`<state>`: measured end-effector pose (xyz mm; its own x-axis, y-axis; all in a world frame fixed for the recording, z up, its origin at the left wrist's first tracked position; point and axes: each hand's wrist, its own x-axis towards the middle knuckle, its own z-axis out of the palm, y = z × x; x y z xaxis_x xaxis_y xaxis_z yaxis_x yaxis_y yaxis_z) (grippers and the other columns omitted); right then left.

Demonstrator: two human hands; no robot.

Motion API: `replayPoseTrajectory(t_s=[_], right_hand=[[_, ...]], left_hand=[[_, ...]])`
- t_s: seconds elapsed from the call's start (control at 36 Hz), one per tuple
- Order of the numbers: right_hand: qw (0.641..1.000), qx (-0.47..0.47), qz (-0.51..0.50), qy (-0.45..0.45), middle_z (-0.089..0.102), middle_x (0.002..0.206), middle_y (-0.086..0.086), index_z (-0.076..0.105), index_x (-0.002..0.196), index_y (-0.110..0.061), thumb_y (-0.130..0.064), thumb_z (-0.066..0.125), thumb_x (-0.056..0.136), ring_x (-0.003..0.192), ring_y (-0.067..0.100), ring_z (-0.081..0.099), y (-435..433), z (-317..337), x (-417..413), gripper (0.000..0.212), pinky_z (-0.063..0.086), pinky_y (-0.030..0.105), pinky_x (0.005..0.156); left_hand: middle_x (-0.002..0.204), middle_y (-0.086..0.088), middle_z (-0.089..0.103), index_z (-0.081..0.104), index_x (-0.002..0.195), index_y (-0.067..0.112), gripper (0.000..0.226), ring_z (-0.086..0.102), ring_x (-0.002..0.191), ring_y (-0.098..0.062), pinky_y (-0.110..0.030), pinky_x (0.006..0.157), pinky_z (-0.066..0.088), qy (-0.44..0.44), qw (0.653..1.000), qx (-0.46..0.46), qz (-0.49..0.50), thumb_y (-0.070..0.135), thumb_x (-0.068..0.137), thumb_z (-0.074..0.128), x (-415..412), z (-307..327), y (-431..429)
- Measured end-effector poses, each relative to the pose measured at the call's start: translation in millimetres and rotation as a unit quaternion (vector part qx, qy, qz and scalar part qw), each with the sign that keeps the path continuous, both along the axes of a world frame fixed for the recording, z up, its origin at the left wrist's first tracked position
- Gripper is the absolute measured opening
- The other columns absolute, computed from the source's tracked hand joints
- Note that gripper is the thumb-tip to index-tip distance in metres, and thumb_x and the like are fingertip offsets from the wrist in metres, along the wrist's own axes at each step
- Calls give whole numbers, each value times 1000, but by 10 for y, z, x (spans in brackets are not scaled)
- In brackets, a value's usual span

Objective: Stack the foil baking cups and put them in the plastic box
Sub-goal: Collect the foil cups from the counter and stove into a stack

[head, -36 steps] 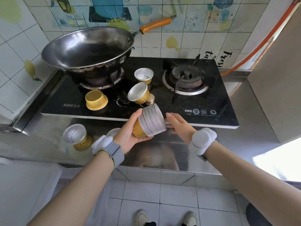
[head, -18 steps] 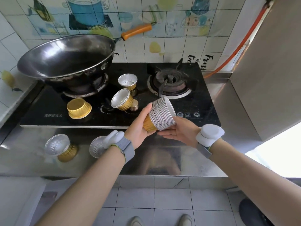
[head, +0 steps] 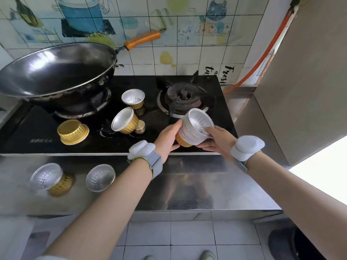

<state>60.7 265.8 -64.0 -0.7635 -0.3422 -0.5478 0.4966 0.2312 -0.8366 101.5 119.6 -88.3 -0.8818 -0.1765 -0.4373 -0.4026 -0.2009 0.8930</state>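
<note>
Stack of foil cups tilted between both hands: left hand cradles gold base, right hand pinches rim.

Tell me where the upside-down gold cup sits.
Head view, left side: the upside-down gold cup rests on the black hob, in front of the wok, left of the tilted cup.

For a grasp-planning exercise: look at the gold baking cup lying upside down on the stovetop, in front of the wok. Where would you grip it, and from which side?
Come from above and pinch the upside-down cup across its pleated side wall, on opposite sides, low near the rim. Its base faces up and its rim lies on the stovetop, so no mouth is open to hook.
</note>
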Motion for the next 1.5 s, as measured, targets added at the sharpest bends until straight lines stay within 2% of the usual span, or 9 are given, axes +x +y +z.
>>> replayPoseTrajectory(t_s=[0.19, 0.28, 0.33, 0.44, 0.64, 0.81, 1.17, 1.36, 1.5], right_hand=[[996, 78, -5, 42, 56, 116, 10, 44, 129, -11, -32, 37, 96, 93, 26, 61, 93, -21, -161, 39, 47, 37, 96], [996, 81, -17, 40, 55, 92, -1, 46, 127, -12, -35, 37, 96, 78, 19, 60, 137, -58, -216, 39, 47, 37, 96], [995, 86, -25, 39, 53, 84, -4, 46, 126, -12, -37, 36, 96, 77, 17, 59, 174, -86, -242, 40, 48, 37, 95], [994, 94, -27, 40, 56, 100, 0, 45, 128, -13, -39, 36, 96, 91, 20, 58, 222, -98, -266, 43, 49, 39, 96], [992, 110, -31, 59, 52, 134, 7, 43, 132, -16, -41, 31, 97, 98, 21, 58, 279, -69, -320, 45, 48, 37, 92], [993, 96, -56, 47, 49, 137, 8, 41, 134, -15, -41, 31, 97, 98, 18, 54, 358, -79, -365, 47, 47, 40, 95], [991, 95, -83, 44, 52, 135, 8, 39, 136, -14, -43, 32, 96, 100, 19, 55, 471, -66, -312, 50, 48, 38, 89], [991, 98, -86, 32, 52, 135, 8, 39, 135, -11, -43, 32, 96, 101, 21, 54, 504, -65, -237, 51, 46, 38, 89], [990, 109, -82, 26, 51, 137, 9, 37, 137, -10, -41, 33, 97, 118, 28, 55, 495, -50, -107, 51, 46, 37, 89]], left_hand=[[155, -1, 28, 24, 147, 25, 75, 28, 141, -20, -40, 113, 25, -23, 999, -11, -25, 66, 86, 35, -150, -11, 207], [155, -1, 28, 26, 147, 21, 73, 28, 142, -20, -38, 114, 23, -25, 999, -7, -45, 61, 88, 39, -189, -33, 247], [154, -3, 31, 31, 145, 18, 70, 29, 141, -20, -37, 114, 24, -24, 998, 6, -50, 57, 88, 44, -218, -52, 269], [153, -5, 32, 33, 144, 15, 65, 29, 141, -20, -35, 113, 26, -15, 999, 10, -46, 49, 91, 47, -262, -82, 284], [148, -10, 40, 41, 139, 9, 55, 37, 137, -22, -34, 108, 35, -20, 999, 20, -20, 37, 93, 50, -354, -110, 286], [145, -12, 43, 44, 137, 9, 49, 40, 135, -23, -37, 109, 35, -20, 999, 27, -22, 33, 94, 50, -416, -96, 362], [144, -9, 44, 42, 138, 12, 55, 40, 134, -22, -37, 106, 34, -40, 998, 0, -49, 42, 93, 48, -413, -60, 457], [144, -12, 44, 38, 140, 9, 56, 42, 133, -23, -41, 106, 36, -51, 997, -18, -51, 39, 94, 47, -297, -94, 321], [143, -12, 46, 38, 141, 8, 56, 44, 132, -24, -40, 105, 37, -55, 997, -32, -54, 38, 94, 47, -155, -85, 189]])
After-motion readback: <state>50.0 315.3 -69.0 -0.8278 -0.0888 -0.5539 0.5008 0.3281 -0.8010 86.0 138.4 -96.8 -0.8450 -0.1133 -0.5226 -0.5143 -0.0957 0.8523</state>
